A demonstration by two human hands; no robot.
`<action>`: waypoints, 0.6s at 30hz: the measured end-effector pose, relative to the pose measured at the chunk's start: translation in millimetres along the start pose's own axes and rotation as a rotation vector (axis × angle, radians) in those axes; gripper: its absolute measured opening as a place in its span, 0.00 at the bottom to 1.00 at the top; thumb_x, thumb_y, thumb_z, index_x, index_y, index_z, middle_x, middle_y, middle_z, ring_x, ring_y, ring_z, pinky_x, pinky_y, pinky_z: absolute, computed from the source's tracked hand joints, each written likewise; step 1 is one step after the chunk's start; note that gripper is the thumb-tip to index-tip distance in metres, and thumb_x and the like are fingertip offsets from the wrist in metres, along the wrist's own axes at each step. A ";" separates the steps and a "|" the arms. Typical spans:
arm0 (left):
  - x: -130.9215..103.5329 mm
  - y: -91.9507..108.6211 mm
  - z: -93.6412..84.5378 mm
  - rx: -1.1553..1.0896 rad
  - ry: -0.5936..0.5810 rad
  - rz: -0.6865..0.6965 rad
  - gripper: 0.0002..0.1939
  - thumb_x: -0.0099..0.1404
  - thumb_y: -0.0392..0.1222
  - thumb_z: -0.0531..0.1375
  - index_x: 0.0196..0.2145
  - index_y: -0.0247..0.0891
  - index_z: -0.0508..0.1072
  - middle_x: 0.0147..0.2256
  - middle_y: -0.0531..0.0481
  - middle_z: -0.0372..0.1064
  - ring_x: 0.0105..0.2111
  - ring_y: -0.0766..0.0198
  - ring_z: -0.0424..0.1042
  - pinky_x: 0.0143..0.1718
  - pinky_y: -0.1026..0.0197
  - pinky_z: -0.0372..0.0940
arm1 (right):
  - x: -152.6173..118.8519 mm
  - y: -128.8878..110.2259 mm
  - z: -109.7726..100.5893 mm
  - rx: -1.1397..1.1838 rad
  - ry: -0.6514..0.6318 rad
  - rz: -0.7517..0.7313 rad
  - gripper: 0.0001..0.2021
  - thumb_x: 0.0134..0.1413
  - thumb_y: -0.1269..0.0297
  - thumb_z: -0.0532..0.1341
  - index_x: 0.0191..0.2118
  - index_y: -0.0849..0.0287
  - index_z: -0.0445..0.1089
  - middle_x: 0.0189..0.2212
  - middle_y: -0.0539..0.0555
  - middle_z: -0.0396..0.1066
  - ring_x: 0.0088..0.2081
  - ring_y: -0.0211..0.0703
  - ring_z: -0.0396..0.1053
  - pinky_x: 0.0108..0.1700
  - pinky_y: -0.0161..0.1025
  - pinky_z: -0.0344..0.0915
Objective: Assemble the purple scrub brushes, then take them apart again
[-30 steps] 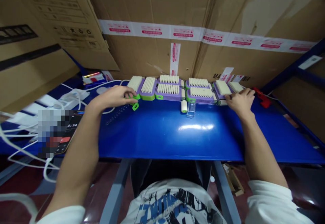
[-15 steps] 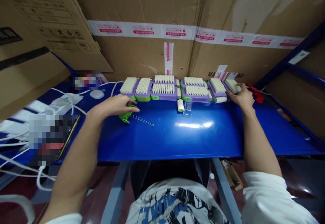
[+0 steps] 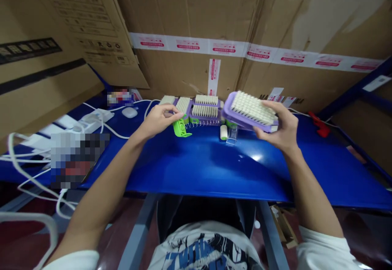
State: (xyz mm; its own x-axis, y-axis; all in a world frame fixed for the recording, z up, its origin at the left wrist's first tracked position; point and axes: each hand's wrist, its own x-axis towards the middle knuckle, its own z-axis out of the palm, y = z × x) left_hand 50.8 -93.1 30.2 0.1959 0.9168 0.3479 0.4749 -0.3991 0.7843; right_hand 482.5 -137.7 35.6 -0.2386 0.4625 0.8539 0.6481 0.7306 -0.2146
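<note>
My left hand [image 3: 162,119] pinches a bright green plastic part [image 3: 181,128], lifted over the blue table. A thin coil spring [image 3: 203,123] stretches out from that part to the right, in front of the brushes. In my right hand [image 3: 282,127] is a purple brush [image 3: 252,110] with cream bristles, raised and tilted, bristles turned up. It hides some of the row behind. Below and between the hands, a small white cylinder with a green end [image 3: 223,132] lies beside a clear plastic piece [image 3: 232,134].
More purple brushes [image 3: 205,110] stand along the back of the blue table [image 3: 196,168], against a cardboard wall [image 3: 190,12]. On the left are white cables, a power strip [image 3: 104,115], a white mouse [image 3: 129,112] and a phone. A red object [image 3: 319,125] lies at the right.
My right hand has lifted a brush from the right end of the row and brought it leftward. My left hand has raised the green part with its spring and moved right.
</note>
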 end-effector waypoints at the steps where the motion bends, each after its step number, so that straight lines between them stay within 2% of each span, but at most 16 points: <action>1: -0.5 0.2 1.7 0.000 0.024 0.010 0.24 0.62 0.64 0.73 0.31 0.38 0.82 0.32 0.47 0.76 0.26 0.65 0.66 0.28 0.62 0.58 | -1.0 -4.5 6.1 0.018 -0.044 -0.016 0.34 0.52 0.53 0.76 0.66 0.47 0.77 0.59 0.59 0.83 0.58 0.65 0.82 0.63 0.63 0.78; 3: -0.5 -1.4 3.4 0.002 0.039 0.019 0.24 0.63 0.63 0.72 0.31 0.37 0.82 0.33 0.47 0.76 0.26 0.65 0.68 0.29 0.62 0.59 | -2.0 -8.8 11.6 0.049 -0.072 -0.066 0.34 0.53 0.55 0.76 0.67 0.47 0.77 0.60 0.58 0.83 0.58 0.63 0.83 0.63 0.62 0.78; 10: 2.7 -11.0 1.6 -0.037 0.087 0.018 0.22 0.63 0.62 0.72 0.31 0.38 0.82 0.30 0.46 0.77 0.26 0.62 0.72 0.29 0.60 0.63 | 0.8 -8.5 8.1 0.069 -0.083 -0.160 0.38 0.52 0.63 0.78 0.71 0.44 0.75 0.60 0.59 0.83 0.58 0.62 0.83 0.60 0.61 0.80; 18: -1.0 -3.8 11.8 0.006 0.006 0.108 0.21 0.67 0.60 0.70 0.32 0.38 0.86 0.36 0.43 0.83 0.36 0.58 0.80 0.40 0.60 0.73 | -4.9 -32.3 33.8 0.137 -0.211 -0.270 0.38 0.57 0.61 0.75 0.73 0.48 0.72 0.61 0.61 0.81 0.58 0.60 0.83 0.60 0.60 0.81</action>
State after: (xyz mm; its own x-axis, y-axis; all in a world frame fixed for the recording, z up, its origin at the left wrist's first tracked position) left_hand 59.0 -92.4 20.8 0.2412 0.8685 0.4331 0.4564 -0.4954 0.7391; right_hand 438.3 -146.5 22.3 -0.5413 0.3269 0.7747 0.4421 0.8943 -0.0685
